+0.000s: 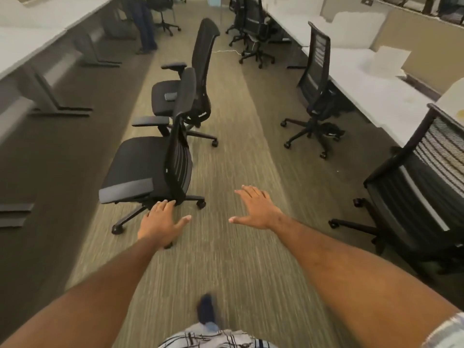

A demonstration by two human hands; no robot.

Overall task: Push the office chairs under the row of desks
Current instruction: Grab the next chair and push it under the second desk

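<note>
Left desk row (32,43) bare, its T-shaped legs (57,106) standing on darker carpet; a standing person (145,26) far up that side. Two chairs loose in the aisle, seats facing that row: nearest chair (148,169), second chair (193,79) just behind it. Left hand (160,222) spread flat, fingers apart, holding nothing, near the nearest chair's base; contact cannot be told. Right hand (258,209) also splayed and empty, over bare carpet (238,146). Risks, as judged: the two chairs sit close, so a push could lock armrests or casters together; casters may snag on desk feet; a low shove could swivel the seat instead of rolling it. Striped low-pile carpet, rolling likely slow. Right desk row (371,86) holds loose paper; right-side chair (316,86) only partly tucked, and another (421,187) at frame edge.
</note>
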